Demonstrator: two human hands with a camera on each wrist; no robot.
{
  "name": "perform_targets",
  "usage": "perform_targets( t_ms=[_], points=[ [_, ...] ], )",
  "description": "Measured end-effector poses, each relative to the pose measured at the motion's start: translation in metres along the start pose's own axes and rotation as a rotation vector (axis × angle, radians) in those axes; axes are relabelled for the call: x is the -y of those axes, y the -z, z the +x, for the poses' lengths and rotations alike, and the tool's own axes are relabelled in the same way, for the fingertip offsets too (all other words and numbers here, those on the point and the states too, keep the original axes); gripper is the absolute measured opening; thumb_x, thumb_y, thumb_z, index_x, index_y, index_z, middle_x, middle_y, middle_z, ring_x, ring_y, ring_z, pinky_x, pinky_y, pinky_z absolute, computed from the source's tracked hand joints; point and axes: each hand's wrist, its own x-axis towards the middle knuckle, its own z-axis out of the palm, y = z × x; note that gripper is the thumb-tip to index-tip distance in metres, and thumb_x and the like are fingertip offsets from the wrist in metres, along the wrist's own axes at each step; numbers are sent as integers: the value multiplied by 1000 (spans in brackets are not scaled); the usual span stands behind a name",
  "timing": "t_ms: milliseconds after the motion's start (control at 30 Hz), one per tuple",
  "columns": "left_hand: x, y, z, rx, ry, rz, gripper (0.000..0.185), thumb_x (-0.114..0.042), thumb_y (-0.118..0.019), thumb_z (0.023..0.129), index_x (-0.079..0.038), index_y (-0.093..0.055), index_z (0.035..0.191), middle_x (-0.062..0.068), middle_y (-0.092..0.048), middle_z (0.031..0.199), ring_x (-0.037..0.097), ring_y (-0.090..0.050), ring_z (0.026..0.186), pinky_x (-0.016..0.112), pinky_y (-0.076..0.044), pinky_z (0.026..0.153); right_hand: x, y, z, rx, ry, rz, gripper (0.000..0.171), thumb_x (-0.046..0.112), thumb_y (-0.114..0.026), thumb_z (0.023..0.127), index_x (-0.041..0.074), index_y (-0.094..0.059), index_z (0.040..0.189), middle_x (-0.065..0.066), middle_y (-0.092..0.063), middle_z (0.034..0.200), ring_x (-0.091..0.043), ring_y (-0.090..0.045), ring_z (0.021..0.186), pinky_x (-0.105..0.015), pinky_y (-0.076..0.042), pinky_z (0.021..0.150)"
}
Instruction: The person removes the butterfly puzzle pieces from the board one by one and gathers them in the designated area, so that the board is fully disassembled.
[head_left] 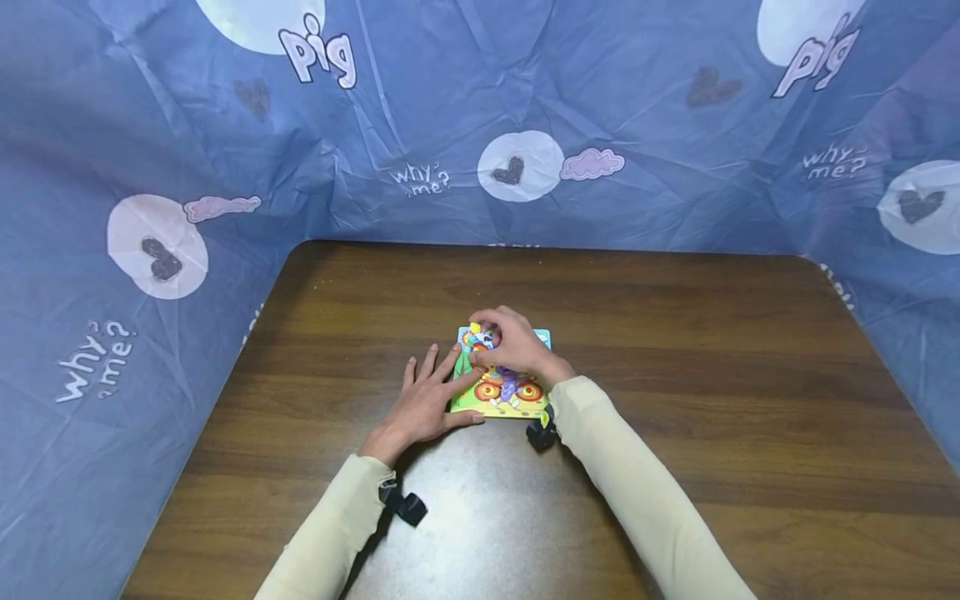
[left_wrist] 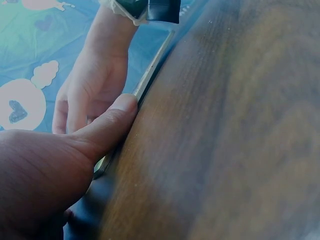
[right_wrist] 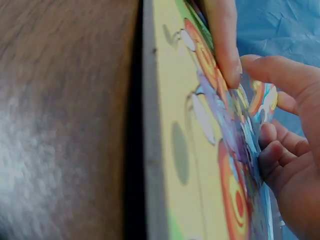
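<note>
A colourful cartoon jigsaw puzzle board point(head_left: 467, 406) lies flat on the table. My left hand point(head_left: 422, 405) rests across the board's left side with its fingers spread, and the thumb point(left_wrist: 112, 122) lies along the near edge. My right hand point(head_left: 519, 345) is over the board's upper part and pinches a puzzle piece point(right_wrist: 265, 100) between thumb and fingers. In the right wrist view the piece stands tilted up from the board face point(right_wrist: 172, 150). The right hand covers much of the picture's upper middle.
The brown wooden table point(head_left: 712, 400) extends on all sides of the board. A blue printed cloth point(head_left: 420, 108) hangs behind it and at both sides. Black wrist cameras point(head_left: 542, 433) sit low beside the light sleeves point(head_left: 637, 475).
</note>
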Motion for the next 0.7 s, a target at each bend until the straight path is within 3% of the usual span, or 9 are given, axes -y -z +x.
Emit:
perform_targets(
  t_ms=[267,500,700],
  points=[
    [1,-2,1,6,11,-5,72,-61,-61,91,-34,-39,154,10,-12,171,46,-2,156,72,-6,121,-6,14,-12,-17,-20,-20,63,27,-83,81,12,-61,138,-9,-60,114,-14,-50,80,-25,-43,71],
    [1,-2,1,4,12,-11,72,-61,-61,91,-33,-40,153,10,-12,171,46,-2,156,72,-5,121,-18,36,-26,-16,-42,-62,63,26,-82,81,11,-60,139,-12,-59,120,-20,-53,88,-30,-44,77],
    [1,-1,1,-1,15,-16,72,-61,-63,90,-33,-42,153,10,-12,171,45,-1,156,71,-5,121,-33,57,-40,-29,-45,-83,64,24,-83,80,9,-61,138,-14,-57,117,-20,-51,84,-29,-43,73]
  ],
)
